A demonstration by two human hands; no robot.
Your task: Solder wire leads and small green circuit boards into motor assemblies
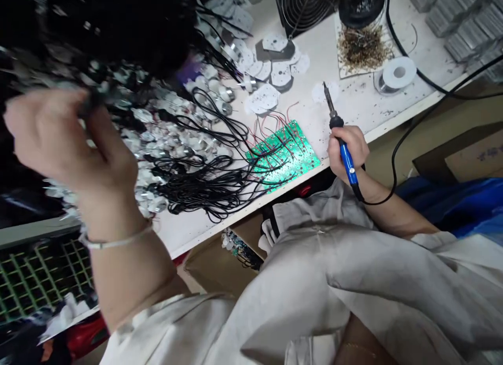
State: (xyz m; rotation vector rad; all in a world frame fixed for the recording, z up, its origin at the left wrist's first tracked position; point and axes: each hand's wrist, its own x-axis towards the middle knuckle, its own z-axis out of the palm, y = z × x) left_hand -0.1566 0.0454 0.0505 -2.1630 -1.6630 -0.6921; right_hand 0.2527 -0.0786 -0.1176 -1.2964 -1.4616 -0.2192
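Near edge: the circuit board (283, 155) lies on the table (393, 105).
Left of board: a heap of wired parts (176, 165) spreads toward the left hand (58, 139), which seems to touch its far side.
Right of board: the right hand (348, 150) grips the soldering iron (341, 139).
Behind iron: solder spool (396, 74), with the fan (306, 6) farther left.
Below edge: cardboard box (212, 268).

Your soldering iron (347, 163) has a blue handle; the circuit board (283, 155) is green, its wires (204, 181) black, the surface (353, 100) white.
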